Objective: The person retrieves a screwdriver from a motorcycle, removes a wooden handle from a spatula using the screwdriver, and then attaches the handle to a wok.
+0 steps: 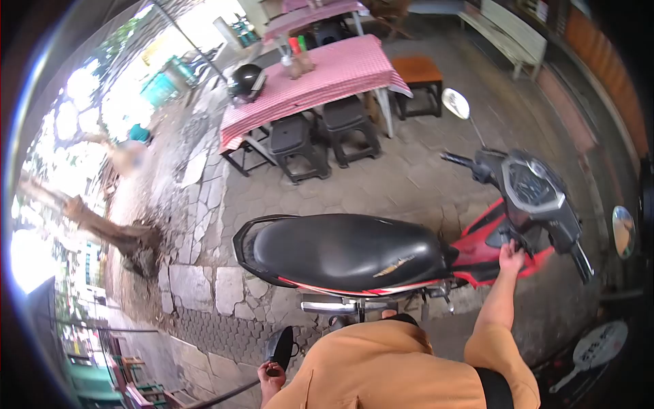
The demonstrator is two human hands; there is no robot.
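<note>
A red and black motorbike (340,249) stands across the middle, its handlebars (535,187) at the right. My right hand (511,258) reaches to the front of the bike, just below the handlebars, its fingers closed by the ignition area; what they hold is too small to make out. Low at the left, my left hand (271,375) is closed at the lower end of a black object (281,346), whose kind I cannot tell. My tan shirt (381,361) fills the bottom centre.
Beyond the bike is a table with a red checked cloth (327,68), a black helmet (246,82) on it and black stools (293,143) beside it. A wooden stool (417,71) and a white bench (507,34) stand behind. A tree trunk (116,228) rises at the left.
</note>
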